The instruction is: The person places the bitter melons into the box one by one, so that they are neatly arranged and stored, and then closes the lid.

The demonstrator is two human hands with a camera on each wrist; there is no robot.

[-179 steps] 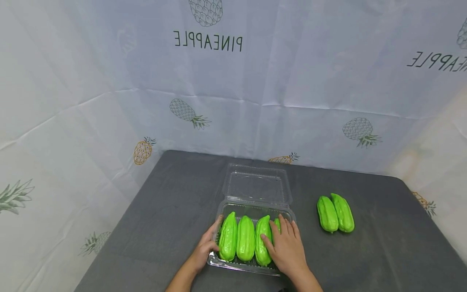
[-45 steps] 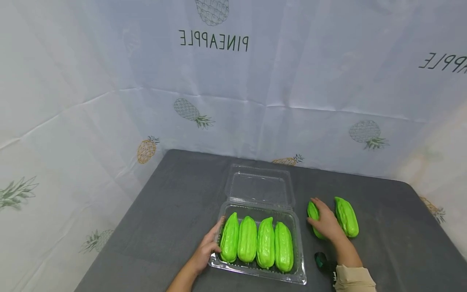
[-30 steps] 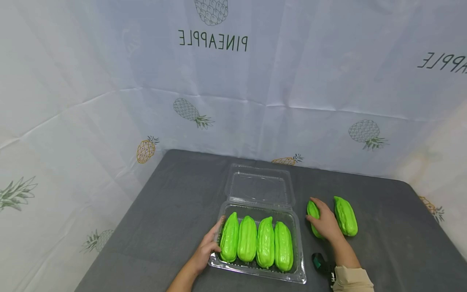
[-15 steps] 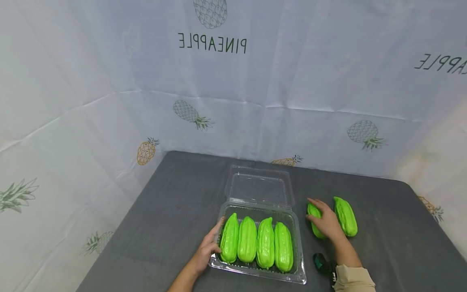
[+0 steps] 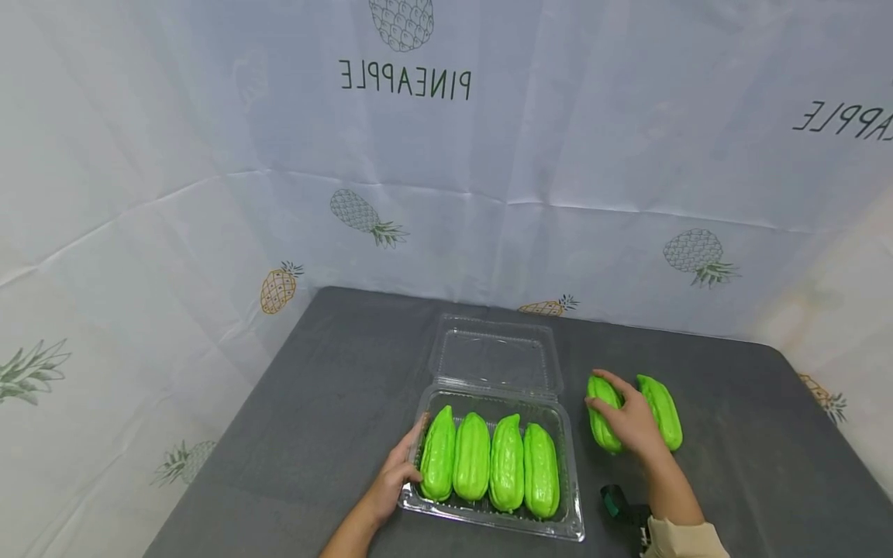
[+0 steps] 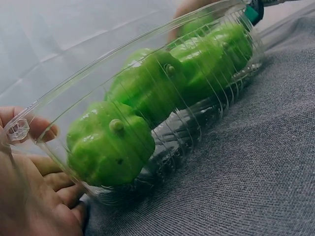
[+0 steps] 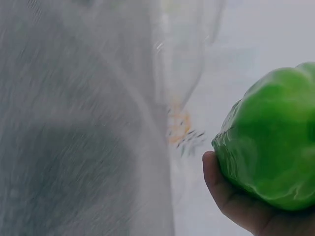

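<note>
My left hand grips the left wall of a clear plastic clamshell box, thumb over the rim and fingers outside. Several bright green bitter melons, ridged lengthwise, lie side by side in its base. In the left wrist view, the fingers of that hand lie against the outer wall, near the closest melon. To the right of the box, my right hand grips another bitter melon between thumb and fingers; the right wrist view shows this melon close up, tilted up in the hand.
The box lid lies folded back behind the base. A further bitter melon lies just right of my right hand. A dark wrist device sits by the right wrist. Grey cloth covers the table; a pineapple-print curtain surrounds it.
Six seconds ago my right hand was in the box on the rightmost melon. It moved right to one of the two outside, set apart from its neighbour, and now tilts it up slightly.
</note>
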